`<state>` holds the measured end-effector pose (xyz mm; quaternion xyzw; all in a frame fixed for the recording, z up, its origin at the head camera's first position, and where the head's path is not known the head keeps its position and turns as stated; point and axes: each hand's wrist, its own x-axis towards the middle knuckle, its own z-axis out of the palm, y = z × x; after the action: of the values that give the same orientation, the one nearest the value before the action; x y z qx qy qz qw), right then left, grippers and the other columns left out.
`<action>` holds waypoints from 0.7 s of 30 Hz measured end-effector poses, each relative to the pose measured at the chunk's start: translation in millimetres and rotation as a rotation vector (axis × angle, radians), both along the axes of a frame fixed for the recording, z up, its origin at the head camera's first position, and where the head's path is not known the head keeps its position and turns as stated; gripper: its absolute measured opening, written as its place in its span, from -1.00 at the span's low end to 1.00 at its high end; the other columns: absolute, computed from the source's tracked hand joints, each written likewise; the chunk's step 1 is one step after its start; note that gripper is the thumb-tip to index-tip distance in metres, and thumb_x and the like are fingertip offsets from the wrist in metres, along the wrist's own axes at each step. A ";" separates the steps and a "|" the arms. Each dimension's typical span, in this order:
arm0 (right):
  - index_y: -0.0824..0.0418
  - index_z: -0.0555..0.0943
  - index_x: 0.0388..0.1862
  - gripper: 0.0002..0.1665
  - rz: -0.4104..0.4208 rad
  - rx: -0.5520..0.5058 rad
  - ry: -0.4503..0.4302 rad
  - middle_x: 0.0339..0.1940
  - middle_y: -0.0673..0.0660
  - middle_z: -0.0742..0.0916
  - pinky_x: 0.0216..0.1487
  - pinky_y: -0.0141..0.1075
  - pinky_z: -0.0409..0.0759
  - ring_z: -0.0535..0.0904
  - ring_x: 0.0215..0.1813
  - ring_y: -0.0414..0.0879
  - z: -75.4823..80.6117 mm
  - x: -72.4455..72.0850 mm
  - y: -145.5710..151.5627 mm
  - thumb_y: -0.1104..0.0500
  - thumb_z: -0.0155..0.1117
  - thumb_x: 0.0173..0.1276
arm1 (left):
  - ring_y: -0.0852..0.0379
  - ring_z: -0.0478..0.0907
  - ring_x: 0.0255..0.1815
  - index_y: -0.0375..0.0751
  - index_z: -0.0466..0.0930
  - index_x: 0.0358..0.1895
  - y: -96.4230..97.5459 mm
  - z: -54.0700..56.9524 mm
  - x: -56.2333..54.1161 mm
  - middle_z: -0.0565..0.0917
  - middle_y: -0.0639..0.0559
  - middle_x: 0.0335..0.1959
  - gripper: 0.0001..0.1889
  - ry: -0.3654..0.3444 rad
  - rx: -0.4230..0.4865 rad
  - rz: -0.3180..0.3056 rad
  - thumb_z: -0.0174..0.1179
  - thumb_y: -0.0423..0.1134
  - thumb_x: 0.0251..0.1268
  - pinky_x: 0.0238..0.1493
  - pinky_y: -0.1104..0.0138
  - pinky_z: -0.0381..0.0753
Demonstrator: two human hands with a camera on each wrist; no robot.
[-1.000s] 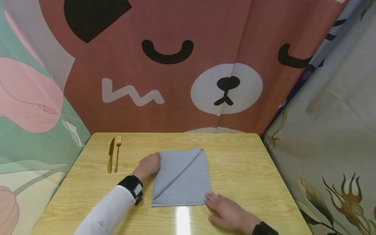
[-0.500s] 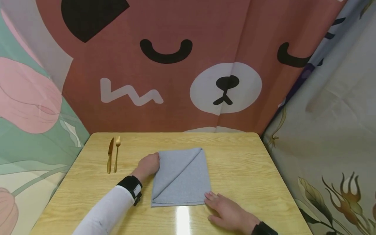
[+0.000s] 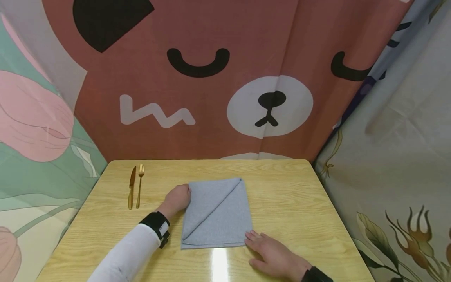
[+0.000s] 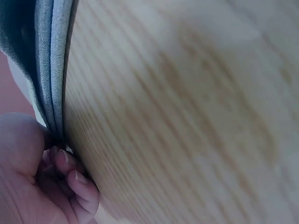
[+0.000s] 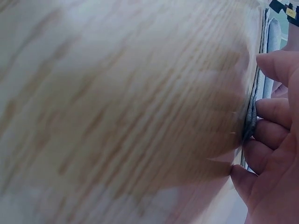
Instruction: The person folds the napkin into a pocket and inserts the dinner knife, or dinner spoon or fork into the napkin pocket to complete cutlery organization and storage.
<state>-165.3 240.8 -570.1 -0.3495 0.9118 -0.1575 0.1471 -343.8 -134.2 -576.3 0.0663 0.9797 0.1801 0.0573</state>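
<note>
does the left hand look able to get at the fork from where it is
Probably yes: the fork lies left of the left hand with only table between, though its grip is on the cloth.

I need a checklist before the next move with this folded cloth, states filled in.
1. Left hand on the grey cloth at its far-left corner: ok, pinching the edge.
2. Right hand at the near-right corner: ok, touching.
3. Diagonal fold corner to corner: ok, far-right to near-left.
4. Near-left layers flush: not ok, a lower layer peeks out.
5. Knife and fork clear of the cloth: ok, lying apart to its left.
6. Left hand gripping every layer: cannot tell, that corner is hidden.
</note>
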 end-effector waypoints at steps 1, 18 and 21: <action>0.19 0.37 0.56 -0.26 0.000 -0.001 0.001 0.60 0.13 0.43 0.52 0.10 0.38 0.33 0.62 0.06 -0.1 0.0 0.1 -0.22 0.02 0.61 | -0.07 0.72 -0.15 -0.36 0.63 -0.04 0.3 0.2 -0.4 0.74 -0.21 -0.20 -0.66 -0.009 0.003 0.008 -0.08 -0.18 0.63 -0.10 0.01 0.72; 0.17 0.39 0.55 -0.24 -0.018 -0.007 -0.034 0.61 0.11 0.42 0.53 0.12 0.35 0.30 0.64 0.07 -0.4 -2.2 -0.5 -0.27 -0.02 0.61 | -0.18 0.56 0.37 -0.22 0.57 0.32 76.6 27.5 35.0 0.66 -0.16 0.28 -0.49 0.156 -0.021 -0.318 0.11 0.04 0.52 0.37 -0.05 0.52; 0.16 0.38 0.56 -0.24 -0.018 0.000 -0.036 0.62 0.09 0.41 0.53 0.12 0.35 0.29 0.64 0.06 -1.5 -3.0 -0.1 -0.27 -0.02 0.61 | -0.27 0.39 0.53 -0.30 0.44 0.45 84.2 21.0 44.8 0.50 -0.25 0.46 -0.36 0.050 -0.043 -0.375 0.07 0.11 0.54 0.49 -0.09 0.40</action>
<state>-168.3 240.8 -571.5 -0.3386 0.9121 -0.1650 0.1619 -299.0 -50.0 -555.3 0.2509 0.9550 0.1435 0.0669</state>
